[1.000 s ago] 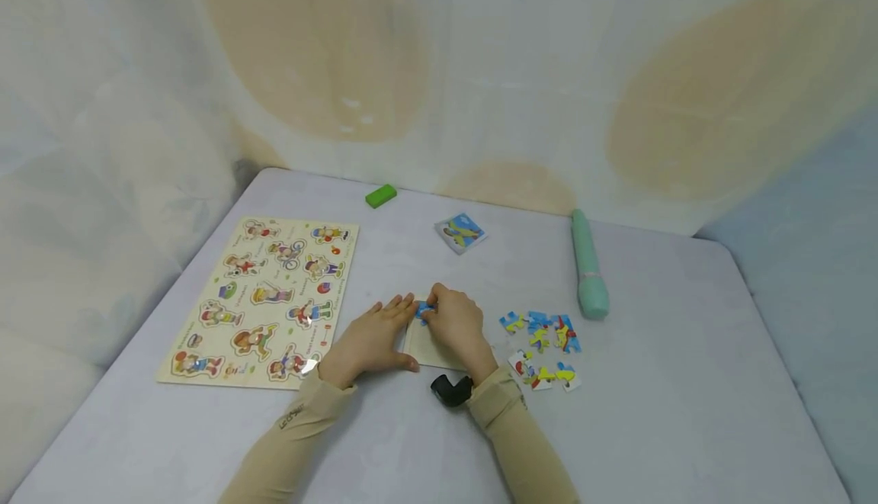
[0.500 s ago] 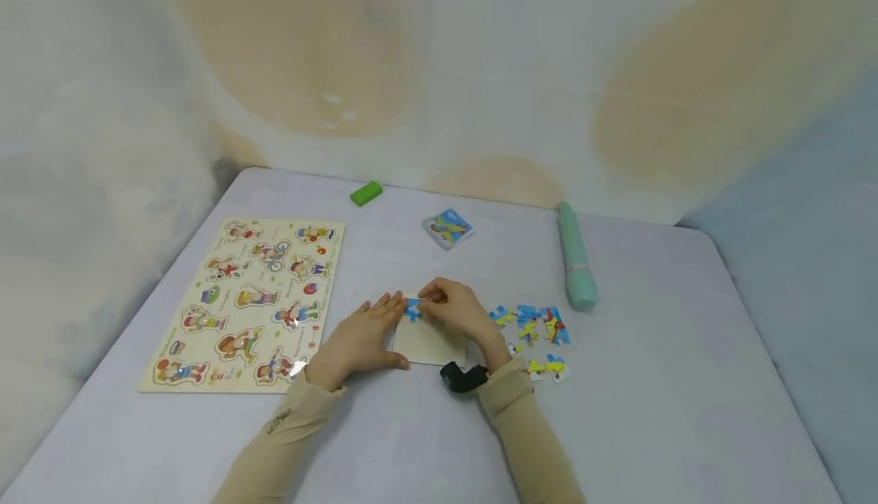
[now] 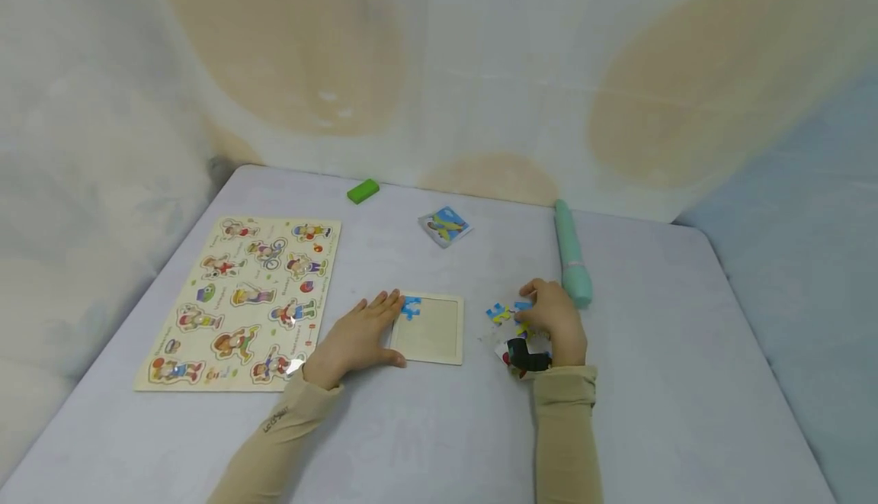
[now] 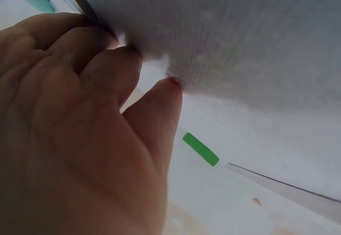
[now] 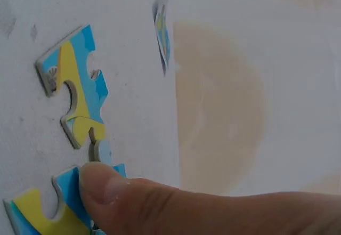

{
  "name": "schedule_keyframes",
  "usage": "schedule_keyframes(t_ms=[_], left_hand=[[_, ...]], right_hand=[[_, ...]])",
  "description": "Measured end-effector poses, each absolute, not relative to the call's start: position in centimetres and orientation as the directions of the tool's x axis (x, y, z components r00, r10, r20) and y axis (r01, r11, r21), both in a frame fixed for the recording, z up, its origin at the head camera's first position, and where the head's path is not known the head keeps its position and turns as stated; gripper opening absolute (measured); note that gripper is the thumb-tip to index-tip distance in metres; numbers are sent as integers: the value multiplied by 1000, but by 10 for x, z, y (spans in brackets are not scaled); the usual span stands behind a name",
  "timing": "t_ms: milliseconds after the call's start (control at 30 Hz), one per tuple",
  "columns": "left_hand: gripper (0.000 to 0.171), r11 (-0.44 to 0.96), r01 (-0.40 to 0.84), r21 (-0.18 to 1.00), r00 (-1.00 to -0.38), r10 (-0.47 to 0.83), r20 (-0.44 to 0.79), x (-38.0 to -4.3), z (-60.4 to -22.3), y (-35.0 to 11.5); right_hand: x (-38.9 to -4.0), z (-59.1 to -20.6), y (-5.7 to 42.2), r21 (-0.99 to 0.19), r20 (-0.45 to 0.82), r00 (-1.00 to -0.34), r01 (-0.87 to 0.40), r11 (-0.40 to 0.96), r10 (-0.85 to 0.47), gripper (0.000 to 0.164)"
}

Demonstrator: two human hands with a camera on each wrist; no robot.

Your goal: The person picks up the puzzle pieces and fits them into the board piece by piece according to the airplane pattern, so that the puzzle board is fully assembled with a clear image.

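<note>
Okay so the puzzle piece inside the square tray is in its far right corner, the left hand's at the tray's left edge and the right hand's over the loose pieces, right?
Not quite: the head view shows the blue puzzle piece in the far left corner of the square tray, not the far right. The left hand and right hand are where you say.

Loose jigsaw pieces [image 5: 81, 86] show blue and yellow print, the tray [image 3: 430, 336] plain cream, the picture board [image 3: 264, 325] cream with multicoloured cartoon figures [image 3: 235, 344], the block [image 3: 363, 191] solid green, both sleeves [image 3: 565, 435] beige, the tabletop [image 3: 686, 351] pale lavender-white.
</note>
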State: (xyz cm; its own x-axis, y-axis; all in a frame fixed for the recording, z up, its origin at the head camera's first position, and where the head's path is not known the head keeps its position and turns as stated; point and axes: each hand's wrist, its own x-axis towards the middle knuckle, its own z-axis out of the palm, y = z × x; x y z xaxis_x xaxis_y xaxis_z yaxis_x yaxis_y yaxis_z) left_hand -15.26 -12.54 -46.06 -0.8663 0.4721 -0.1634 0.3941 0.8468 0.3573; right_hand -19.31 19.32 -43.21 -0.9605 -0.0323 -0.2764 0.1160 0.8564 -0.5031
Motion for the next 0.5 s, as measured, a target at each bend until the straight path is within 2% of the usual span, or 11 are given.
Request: schedule_keyframes(t_ms=[200, 367, 500], left_hand=[[105, 845, 398, 357, -863, 477, -167, -155, -458, -124], [105, 849, 391, 355, -865, 471, -172, -155, -456, -123], [105, 855, 376, 357, -869, 459, -183, -153, -456, -122]], right_hand=[[-194, -431, 194, -508, -298, -954, 146, 849, -14, 28], [-196, -432, 195, -548, -237, -971, 108, 829, -30, 15], [-198, -433, 196, -583, -255, -965, 99, 806, -66, 14]])
